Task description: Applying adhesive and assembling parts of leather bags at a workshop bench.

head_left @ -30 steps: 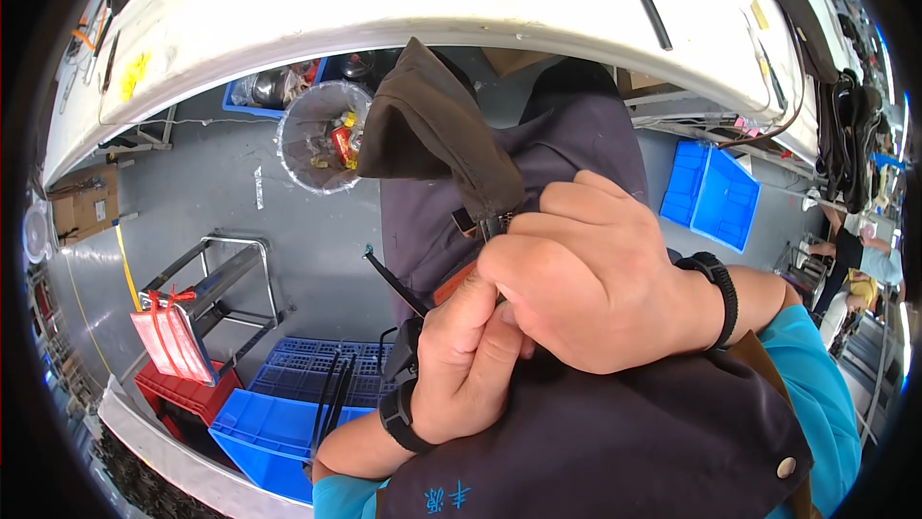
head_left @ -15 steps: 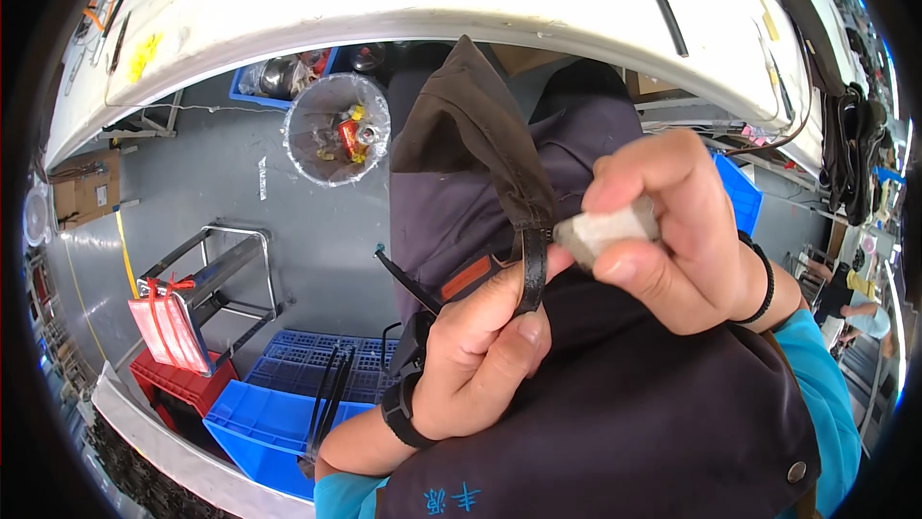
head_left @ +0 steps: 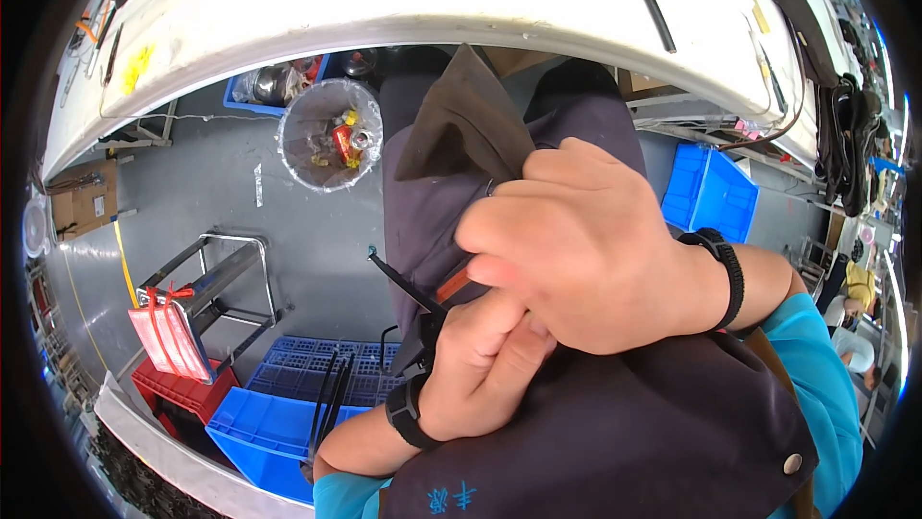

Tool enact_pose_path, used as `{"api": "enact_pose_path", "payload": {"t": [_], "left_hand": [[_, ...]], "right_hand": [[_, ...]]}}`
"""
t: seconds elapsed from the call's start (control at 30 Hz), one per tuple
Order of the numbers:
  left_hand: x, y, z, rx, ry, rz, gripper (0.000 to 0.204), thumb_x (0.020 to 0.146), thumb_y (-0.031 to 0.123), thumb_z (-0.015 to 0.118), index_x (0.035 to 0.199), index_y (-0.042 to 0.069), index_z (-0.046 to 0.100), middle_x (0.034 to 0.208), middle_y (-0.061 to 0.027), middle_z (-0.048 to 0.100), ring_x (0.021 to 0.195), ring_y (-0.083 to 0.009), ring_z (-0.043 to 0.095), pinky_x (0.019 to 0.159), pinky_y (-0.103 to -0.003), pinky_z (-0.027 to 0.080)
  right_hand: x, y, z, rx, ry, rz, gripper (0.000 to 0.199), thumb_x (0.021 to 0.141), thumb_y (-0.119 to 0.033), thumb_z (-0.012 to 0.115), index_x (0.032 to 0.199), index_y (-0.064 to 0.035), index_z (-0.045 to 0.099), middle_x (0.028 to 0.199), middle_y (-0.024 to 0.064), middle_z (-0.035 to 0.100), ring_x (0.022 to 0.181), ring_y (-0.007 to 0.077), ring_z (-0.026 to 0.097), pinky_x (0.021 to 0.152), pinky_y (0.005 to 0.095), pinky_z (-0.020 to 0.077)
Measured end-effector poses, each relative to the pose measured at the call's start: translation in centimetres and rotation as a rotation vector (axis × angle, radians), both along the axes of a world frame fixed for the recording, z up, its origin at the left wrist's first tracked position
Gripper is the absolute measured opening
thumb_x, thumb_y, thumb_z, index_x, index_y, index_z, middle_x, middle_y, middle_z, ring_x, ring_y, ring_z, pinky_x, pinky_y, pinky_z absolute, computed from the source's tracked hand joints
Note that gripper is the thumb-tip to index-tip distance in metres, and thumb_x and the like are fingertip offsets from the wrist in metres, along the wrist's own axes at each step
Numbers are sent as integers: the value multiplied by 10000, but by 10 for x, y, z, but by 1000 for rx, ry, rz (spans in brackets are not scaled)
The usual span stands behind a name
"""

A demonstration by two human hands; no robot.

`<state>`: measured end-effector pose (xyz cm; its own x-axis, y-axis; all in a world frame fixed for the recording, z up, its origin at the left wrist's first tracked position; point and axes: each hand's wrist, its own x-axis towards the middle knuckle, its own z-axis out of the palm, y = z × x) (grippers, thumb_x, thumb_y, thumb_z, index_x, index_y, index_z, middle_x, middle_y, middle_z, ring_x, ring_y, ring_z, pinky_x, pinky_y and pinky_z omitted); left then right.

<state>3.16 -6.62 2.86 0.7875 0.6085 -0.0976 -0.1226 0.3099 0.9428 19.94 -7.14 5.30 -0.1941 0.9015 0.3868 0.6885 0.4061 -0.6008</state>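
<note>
A dark brown cloth piece (head_left: 466,116) hangs from my hands over my lap, its pointed end toward the table. My left hand (head_left: 490,356) is closed in a pinch on the black strap joined to this cloth; the strap is now hidden behind my fingers. Knuckles up, my right hand (head_left: 576,241) lies across the strap with its fingers curled, just above the left fingertips and touching the cloth's lower end. Its palm side does not show, so the pale block seen there half a second ago is covered.
The white table (head_left: 365,0) curves across the front, with a black rod (head_left: 648,0) on it. Below stands a lined waste bin (head_left: 329,135). Blue crates (head_left: 274,423) and a metal stool (head_left: 206,274) are at left, another blue crate (head_left: 711,193) at right. Dark straps (head_left: 845,144) hang off the table's right edge.
My right hand has turned knuckles up and moved left over the strap, covering strap and pale block. The cloth has shifted slightly. My left hand keeps its pinch.
</note>
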Motion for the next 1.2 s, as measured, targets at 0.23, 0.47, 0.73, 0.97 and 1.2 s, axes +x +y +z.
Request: {"api": "enact_pose_path", "payload": {"t": [0.23,0.47,0.73,0.97,1.2], "left_hand": [[-5,4,5,-267,42,-74,303,974,152,421,1201,-42,470,707,22,503,572,-34,398,527,-199,331],[0,-3,-1,-245,10,80,282,980,252,444,1099,8,520,713,36,507,570,-21,382,524,-183,295],[-3,3,3,-301,0,-17,242,988,143,392,1136,-17,497,778,14,518,626,-23,411,579,-171,350],[1,-2,0,-269,-1,32,306,981,266,446,1110,1,527,751,41,523,572,-14,358,525,-182,283],[1,-3,-2,-266,-1,-10,253,990,206,406,1052,-10,521,745,27,500,598,-27,393,557,-184,323]], "right_hand": [[10,-28,6,-196,239,79,203,813,-50,611,981,-28,500,753,106,570,522,252,461,515,358,380],[-10,-14,-4,-47,7,-87,273,701,13,628,943,-24,507,729,71,571,538,249,497,490,369,365],[-2,-28,8,-150,65,18,213,736,-5,634,915,-6,520,788,100,574,533,260,496,486,378,384],[-4,-12,-4,-16,45,-19,223,753,-21,622,946,8,513,807,108,576,534,255,493,485,366,387],[-5,-18,-3,-84,101,-64,223,719,-124,615,902,-61,505,611,6,553,530,245,532,501,325,417]]}}
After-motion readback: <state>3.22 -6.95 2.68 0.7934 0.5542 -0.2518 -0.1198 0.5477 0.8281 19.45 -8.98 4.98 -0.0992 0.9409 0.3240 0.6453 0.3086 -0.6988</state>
